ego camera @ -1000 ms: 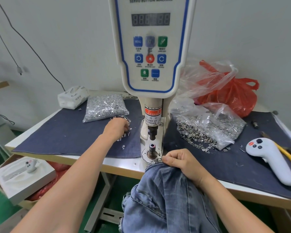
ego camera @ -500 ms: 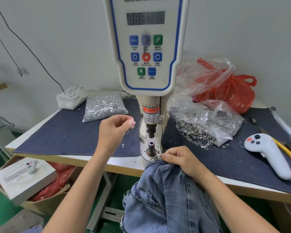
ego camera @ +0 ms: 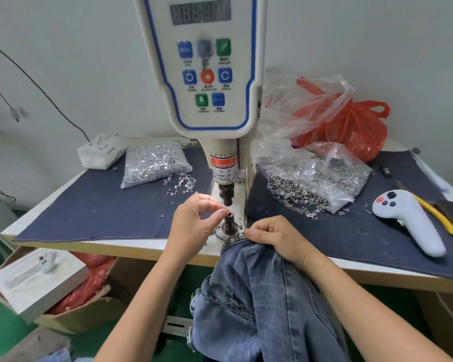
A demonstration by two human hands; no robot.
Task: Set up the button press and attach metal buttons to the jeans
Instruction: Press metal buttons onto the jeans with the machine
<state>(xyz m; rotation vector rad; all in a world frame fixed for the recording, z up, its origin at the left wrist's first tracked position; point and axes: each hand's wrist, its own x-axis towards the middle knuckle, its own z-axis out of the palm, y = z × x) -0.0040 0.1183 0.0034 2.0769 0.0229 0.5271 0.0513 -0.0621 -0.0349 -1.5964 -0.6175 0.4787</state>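
left hand (ego camera: pixel 196 220) now back from tack pile (ego camera: pixel 181 184), pinching small piece at lower die (ego camera: pixel 230 222), loading it; right hand (ego camera: pixel 275 236) grips jeans (ego camera: pixel 259 296) waistband

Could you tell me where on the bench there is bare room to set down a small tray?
Bare blue cloth lies in front of the left stud bag, and between the spilled eyelets and the white controller. Around the lower die is crowded.

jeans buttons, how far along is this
Done: the jeans waistband edge already carries metal studs. In hand: the left hand pinches a small part at the lower die of the press; the right hand grips the waistband beside it. Left: slide the denim over the die and press.
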